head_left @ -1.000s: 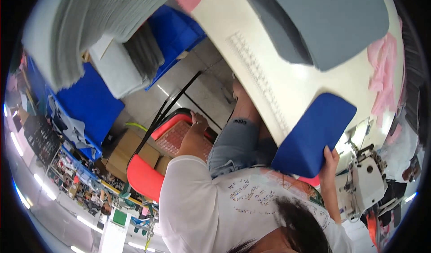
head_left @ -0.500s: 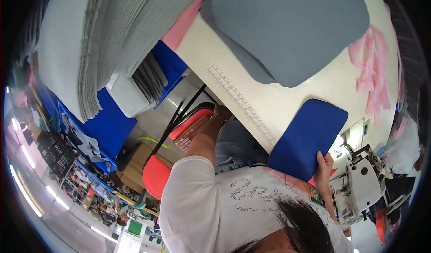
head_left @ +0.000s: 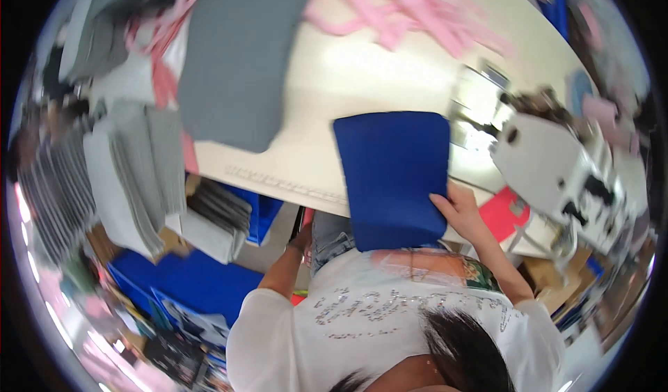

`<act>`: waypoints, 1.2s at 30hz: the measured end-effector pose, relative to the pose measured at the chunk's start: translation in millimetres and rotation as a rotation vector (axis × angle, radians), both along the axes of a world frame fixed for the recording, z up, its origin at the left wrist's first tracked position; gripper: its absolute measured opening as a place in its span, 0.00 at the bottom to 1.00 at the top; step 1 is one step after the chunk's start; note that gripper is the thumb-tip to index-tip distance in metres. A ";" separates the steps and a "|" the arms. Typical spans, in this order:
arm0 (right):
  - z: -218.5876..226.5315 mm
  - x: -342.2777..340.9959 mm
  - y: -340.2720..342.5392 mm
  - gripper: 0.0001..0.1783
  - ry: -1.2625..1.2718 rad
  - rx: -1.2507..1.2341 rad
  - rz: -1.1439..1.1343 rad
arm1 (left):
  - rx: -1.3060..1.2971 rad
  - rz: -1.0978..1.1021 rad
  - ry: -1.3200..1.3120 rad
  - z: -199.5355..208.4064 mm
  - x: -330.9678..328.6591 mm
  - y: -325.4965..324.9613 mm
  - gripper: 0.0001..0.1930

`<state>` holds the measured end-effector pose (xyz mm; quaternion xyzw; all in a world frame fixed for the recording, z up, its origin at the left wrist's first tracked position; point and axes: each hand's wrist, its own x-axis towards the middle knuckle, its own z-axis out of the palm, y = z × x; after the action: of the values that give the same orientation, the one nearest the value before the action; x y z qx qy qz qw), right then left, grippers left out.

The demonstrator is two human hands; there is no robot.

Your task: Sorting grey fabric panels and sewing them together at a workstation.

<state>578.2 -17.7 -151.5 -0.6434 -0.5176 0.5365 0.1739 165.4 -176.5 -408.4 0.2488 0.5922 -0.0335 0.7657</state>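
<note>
My right hand [head_left: 456, 209] grips a dark blue fabric panel [head_left: 395, 183] by its right edge, thumb on top and the other fingers underneath. The panel is a rounded rectangle that spans the table's front edge, its near end close to my shirt. My left hand [head_left: 301, 241] is low beside my thigh, at the chair; its fingers are blurred and mostly hidden. To the left on the pale table [head_left: 316, 79] lies a grey panel [head_left: 240, 65] with rounded corners. A white sewing machine [head_left: 539, 152] with its lamp lit stands right of the blue panel.
Pink fabric strips [head_left: 403, 9] lie tangled at the table's far side. Tall stacks of grey panels [head_left: 132, 176] stand at the left, above blue bins [head_left: 188, 280]. A printed ruler [head_left: 278, 183] runs along the table's front edge. A red piece [head_left: 504, 214] sits beside the sewing machine.
The view has swung toward the sewing machine, so the grey panels appear farther left. The blue panel, still in my right hand, now looks straighter. My left hand remains low by the chair.
</note>
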 end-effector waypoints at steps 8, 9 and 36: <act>-40.1 -14.6 -19.5 0.18 -0.035 0.581 -0.075 | 0.099 -0.544 -0.061 -58.2 -21.0 74.4 0.24; -46.6 -15.5 -22.5 0.19 -0.052 0.659 -0.095 | 0.104 -0.597 -0.068 -64.4 -21.7 70.4 0.24; -49.5 41.4 -186.3 0.15 -0.838 0.574 -0.955 | 0.579 -1.041 0.184 -64.1 -53.8 118.0 0.19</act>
<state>619.6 -204.0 -201.0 -0.8820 -0.3228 -0.0501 0.3397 111.5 -58.5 -472.5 0.7006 0.4415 -0.2628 0.4952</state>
